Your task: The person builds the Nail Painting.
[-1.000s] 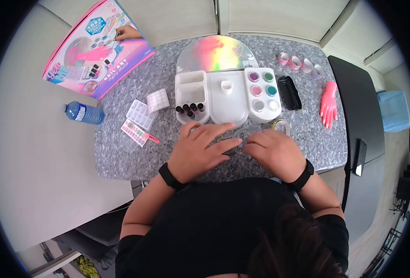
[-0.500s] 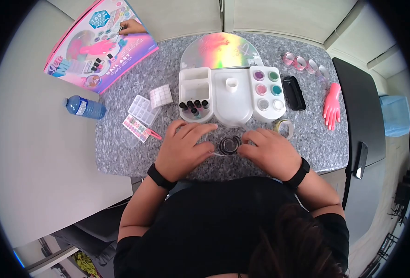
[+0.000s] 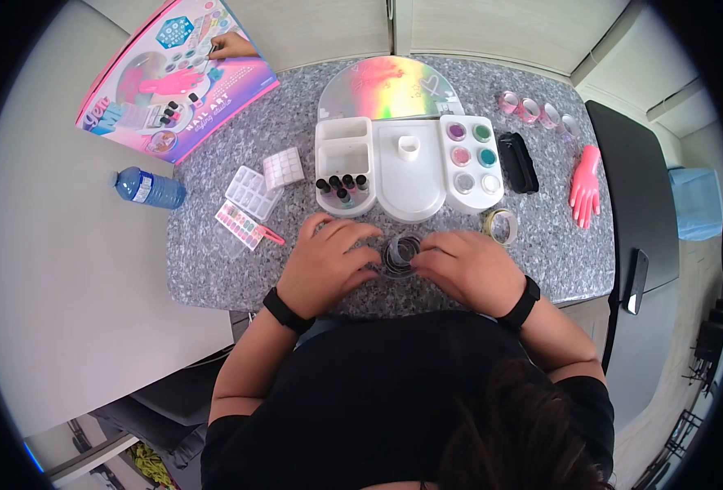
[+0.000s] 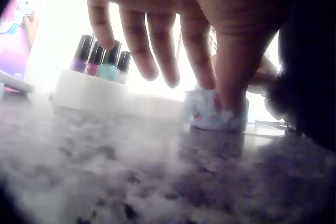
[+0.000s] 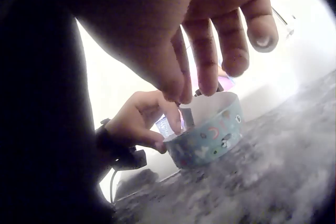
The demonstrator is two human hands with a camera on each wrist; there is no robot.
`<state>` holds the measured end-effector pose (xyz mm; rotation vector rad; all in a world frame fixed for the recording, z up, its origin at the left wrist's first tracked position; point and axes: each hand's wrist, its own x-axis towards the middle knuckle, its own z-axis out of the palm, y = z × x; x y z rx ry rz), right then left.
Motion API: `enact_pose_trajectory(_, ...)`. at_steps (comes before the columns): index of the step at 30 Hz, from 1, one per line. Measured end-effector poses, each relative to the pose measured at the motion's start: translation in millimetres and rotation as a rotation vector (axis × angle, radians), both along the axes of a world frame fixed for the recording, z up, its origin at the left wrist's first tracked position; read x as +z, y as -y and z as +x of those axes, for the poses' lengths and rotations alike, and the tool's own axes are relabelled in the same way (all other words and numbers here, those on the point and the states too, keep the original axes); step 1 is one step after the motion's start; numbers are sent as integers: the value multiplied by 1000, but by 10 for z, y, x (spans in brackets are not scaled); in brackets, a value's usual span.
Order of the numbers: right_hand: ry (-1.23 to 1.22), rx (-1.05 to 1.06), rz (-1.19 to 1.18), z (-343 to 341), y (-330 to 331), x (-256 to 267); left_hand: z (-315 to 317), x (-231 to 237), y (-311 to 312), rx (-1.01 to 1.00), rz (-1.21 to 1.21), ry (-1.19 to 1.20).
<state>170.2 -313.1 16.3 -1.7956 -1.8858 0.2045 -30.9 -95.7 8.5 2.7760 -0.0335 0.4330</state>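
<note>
Between the hands stands a light-blue patterned round band [image 5: 207,140], upright on its edge on the speckled tabletop. Seen from above in the head view, the round band [image 3: 400,253] has dark loops within its outline. My left hand [image 3: 333,261] is at its left side, fingers loosely curved and spread, the thumb overlapping the band in the left wrist view. The right hand [image 3: 467,269] reaches in from the other side, its thumb and index fingertips close together at the rim. Whether they pinch anything I cannot tell. Its other fingers [image 5: 231,50] hang over the band.
Beyond the hands is a white nail-art station [image 3: 410,180] with polish bottles [image 3: 342,188] and glitter pots [image 3: 463,155]. A tape-like roll [image 3: 504,227] lies right of it, near a black tray [image 3: 518,163] and a pink model hand [image 3: 586,188]. At left are sticker sheets [image 3: 239,224].
Both hands were farther over the table, then spread around a clear strip and dark loops. Now the loops sit in a compact ring and the right fingertips have moved left onto it.
</note>
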Motion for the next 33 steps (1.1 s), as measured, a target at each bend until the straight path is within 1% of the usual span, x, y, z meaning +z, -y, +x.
enact_pose_trajectory(2,-12,-20,21,-21,-52,12,1,4,-2,14,-32,3)
enact_pose_trajectory(4,-12,-55,2,-52,-114,62,11,-14,-10,16,-13,8)
enact_pose_trajectory(11,-45,-3,-15,-113,-288,0,23,-55,-29,2,-2,4)
enact_pose_trajectory(13,-115,0,-33,-139,-307,38,21,-53,-29,5,-1,0)
enact_pose_trajectory(17,-149,16,-35,-170,-336,-28,26,-81,-34,5,4,-7)
enact_pose_trajectory(20,-148,-4,-42,-182,-342,-61,14,-83,-46,-8,-1,-15)
enact_pose_trajectory(22,-146,-22,-92,-182,-342,-65,-1,-82,-56,-11,-4,-16)
enact_pose_trajectory(26,-172,-39,-67,-198,-349,-53,-33,-87,-57,-11,-19,-21)
enact_pose_trajectory(28,-199,-81,-169,-202,-345,-42,-55,-85,-58,-16,-18,-29)
enact_pose_trajectory(33,-191,-89,-158,-217,-350,-47,-91,-62,-66,-45,-12,-41)
